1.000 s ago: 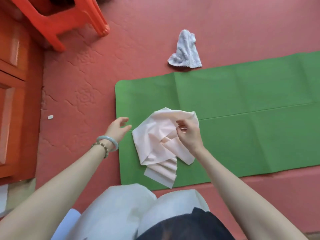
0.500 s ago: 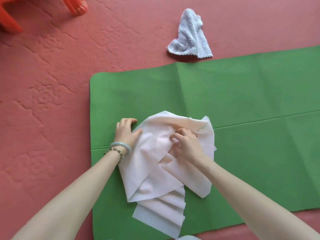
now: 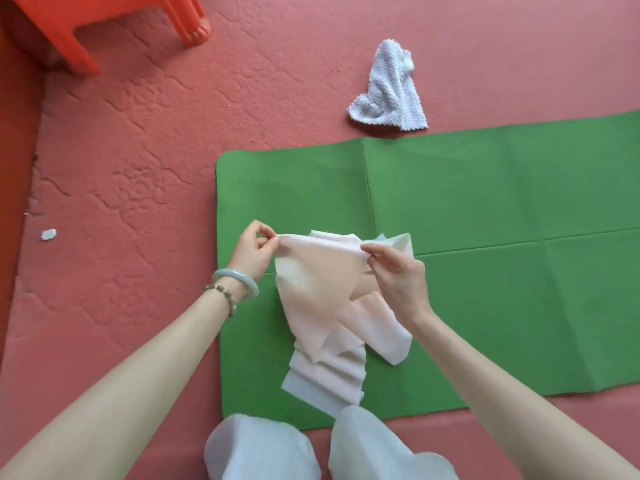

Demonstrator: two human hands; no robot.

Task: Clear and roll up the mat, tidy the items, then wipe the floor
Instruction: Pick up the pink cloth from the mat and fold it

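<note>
Floor [image 3: 138,174] red, rough, veined with crack-like ridges, fills most of the view; mat [image 3: 485,271] green, lies flat on it, runs from centre out past the right edge, left corners rounded, fold creases crossing its surface; stool [image 3: 69,32] orange-red plastic, top left, two legs down on the floor, well apart from the mat.

Cloth [image 3: 311,289] pale pink, thin, sits over the left part of the mat; its upper edge is lifted and drawn taut between both hands; the rest hangs in loose overlapping folds and lies on the mat, a pleated end reaching toward the near edge; knees [image 3: 263,448] in pale trousers at the bottom, one over the mat's near edge, the other touching the pleated end.

Rag [image 3: 388,95] white, nubbly, crumpled, on the floor just beyond the mat's far edge; cannot tell whether it touches the mat.

Left hand [image 3: 252,251] above the mat's left part, thumb and forefinger pinching the cloth's left corner, other fingers curled in; right hand [image 3: 398,275] to the right, fingers and thumb closed on the same upper edge.

Bangle [image 3: 239,277] pale green, on the left wrist; bracelet [image 3: 221,292] of small beads just behind it; scrap [image 3: 48,234] small, whitish, on the floor far left.
</note>
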